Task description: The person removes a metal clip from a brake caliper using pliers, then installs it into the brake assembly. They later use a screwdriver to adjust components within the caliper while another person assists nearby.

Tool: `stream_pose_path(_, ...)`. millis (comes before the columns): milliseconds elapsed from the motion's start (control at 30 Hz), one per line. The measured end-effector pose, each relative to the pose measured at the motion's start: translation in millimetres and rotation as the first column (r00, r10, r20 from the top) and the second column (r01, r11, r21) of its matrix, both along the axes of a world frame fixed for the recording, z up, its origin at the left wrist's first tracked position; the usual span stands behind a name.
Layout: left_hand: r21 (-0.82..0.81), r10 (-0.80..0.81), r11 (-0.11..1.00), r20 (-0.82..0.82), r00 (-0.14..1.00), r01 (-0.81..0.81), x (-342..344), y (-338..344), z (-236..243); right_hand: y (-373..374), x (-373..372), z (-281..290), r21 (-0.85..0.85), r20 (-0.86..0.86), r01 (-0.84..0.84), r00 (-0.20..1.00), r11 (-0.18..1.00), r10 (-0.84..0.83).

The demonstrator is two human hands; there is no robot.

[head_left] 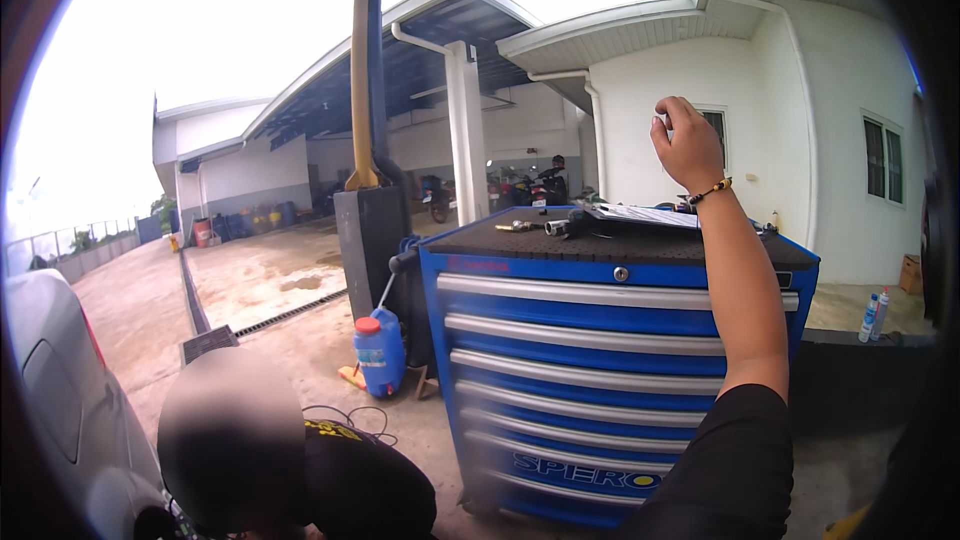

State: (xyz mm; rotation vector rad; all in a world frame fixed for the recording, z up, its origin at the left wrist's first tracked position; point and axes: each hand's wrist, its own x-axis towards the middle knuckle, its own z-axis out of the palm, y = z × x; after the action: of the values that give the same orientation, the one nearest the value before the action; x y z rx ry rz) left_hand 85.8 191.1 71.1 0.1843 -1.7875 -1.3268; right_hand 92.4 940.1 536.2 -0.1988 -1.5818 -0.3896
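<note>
My right hand is raised in the air above the tool cabinet, with a beaded bracelet on the wrist. Its fingers are loosely bent, the thumb stands a little apart, and I see nothing held in them. The blue cabinet has several drawers with silver handles and a black top mat. On that top lie a clipboard with papers, a brass-coloured fitting and a dark tool with a metal end, partly behind other things. My left hand is out of view.
A person in a dark shirt crouches at the lower left beside a silver car. A blue jug with a red cap stands by a post. Black cable lies on the ground. Spray cans stand at the right.
</note>
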Motion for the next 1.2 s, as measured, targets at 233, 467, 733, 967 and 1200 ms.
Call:
stream_pose_path(233,-0.105,-0.161,0.979,0.133,0.978,0.175,-28.5,58.9,-12.0,34.7,30.4,20.0,-0.049,-0.408,-0.335,0.867,0.941,0.287)
stream_pose_path(467,-0.190,-0.285,0.926,0.216,0.934,0.327,-48.2,102.4,-41.2,34.0,85.9,30.2,0.150,-0.713,-0.912,0.167,0.381,0.681)
stream_pose_path(733,-0.261,-0.346,0.868,0.292,0.892,0.422,-49.5,134.3,-87.1,32.4,74.3,29.3,-0.002,-0.550,-0.820,0.479,0.572,0.684)
stream_pose_path(967,-0.306,-0.358,0.827,0.360,0.861,0.472,-36.1,154.2,-138.8,31.6,22.7,8.4,-0.299,-0.094,-0.458,0.887,0.837,0.451)
stream_pose_path(1200,-0.285,-0.377,0.754,0.549,0.746,0.592,0.2,170.2,-105.0,6.3,-10.3,-23.5,-0.073,0.022,-0.435,0.899,0.898,0.437)
